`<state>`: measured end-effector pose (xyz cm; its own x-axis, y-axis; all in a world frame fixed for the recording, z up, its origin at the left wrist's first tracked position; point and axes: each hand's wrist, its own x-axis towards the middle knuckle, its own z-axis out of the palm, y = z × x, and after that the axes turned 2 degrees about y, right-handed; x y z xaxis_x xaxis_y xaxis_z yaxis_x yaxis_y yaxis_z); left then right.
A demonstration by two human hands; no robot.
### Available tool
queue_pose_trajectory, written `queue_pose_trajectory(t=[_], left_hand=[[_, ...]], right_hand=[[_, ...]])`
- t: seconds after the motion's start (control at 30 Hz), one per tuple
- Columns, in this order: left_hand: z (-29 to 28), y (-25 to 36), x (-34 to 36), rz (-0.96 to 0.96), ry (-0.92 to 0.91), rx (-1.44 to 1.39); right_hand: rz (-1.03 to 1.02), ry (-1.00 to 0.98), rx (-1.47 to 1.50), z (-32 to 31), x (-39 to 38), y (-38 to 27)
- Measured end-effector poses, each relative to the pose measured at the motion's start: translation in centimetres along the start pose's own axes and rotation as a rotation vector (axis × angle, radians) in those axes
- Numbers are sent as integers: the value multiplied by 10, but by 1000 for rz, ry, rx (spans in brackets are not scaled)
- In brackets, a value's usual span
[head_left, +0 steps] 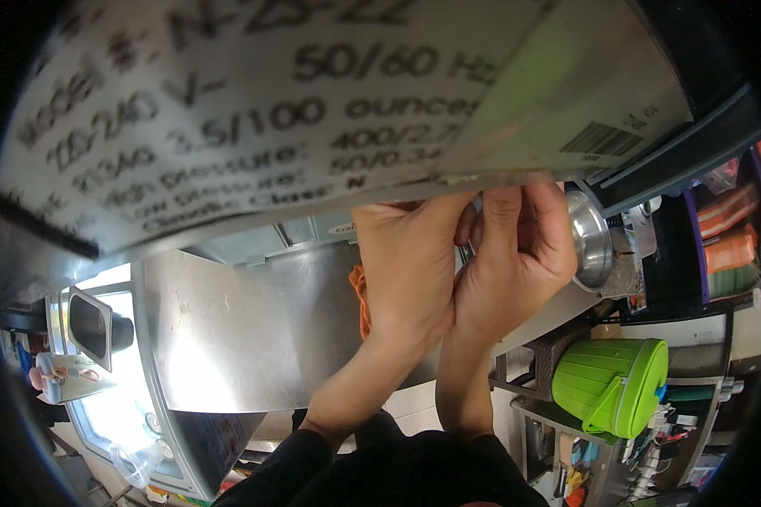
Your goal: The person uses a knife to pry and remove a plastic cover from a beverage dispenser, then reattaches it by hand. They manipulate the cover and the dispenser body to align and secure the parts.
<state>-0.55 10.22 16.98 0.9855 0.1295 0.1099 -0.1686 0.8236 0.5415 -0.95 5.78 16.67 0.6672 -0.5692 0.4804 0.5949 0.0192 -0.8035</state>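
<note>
A large pale panel with a printed label (313, 110) fills the upper part of the view, very near and blurred. At its lower edge my left hand (404, 275) and my right hand (516, 266) are raised close together, wrists touching. The left hand's fingertips are partly covered by the panel; its visible fingers bend in toward the right hand. My right hand has its fingers curled and its thumb pressed upward near the edge. Whatever lies between the fingers is too small or hidden to make out. Just left of the hands, an orange cloth (359, 296) shows behind my wrist.
Below the hands spreads a stainless steel counter (249, 329). A steel bowl (594, 241) stands to the right, near shelves with orange packs (730, 249). Lower right is a lidded green bucket (604, 384). A deep steel pan (93, 325) sits at the left.
</note>
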Motion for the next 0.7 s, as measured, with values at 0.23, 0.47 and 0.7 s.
queue_pose_trajectory(t=[0.23,0.47,0.7], left_hand=[[7,1,-2,-57,60,117],[7,-13,6,-130,-49,-266],[5,-20,9,-66,-102,-351]], right_hand=[[-89,-98,-166,-7,5,-2],[45,-187,-40,-24,2,-13],[80,-107,-200,-50,4,-8]])
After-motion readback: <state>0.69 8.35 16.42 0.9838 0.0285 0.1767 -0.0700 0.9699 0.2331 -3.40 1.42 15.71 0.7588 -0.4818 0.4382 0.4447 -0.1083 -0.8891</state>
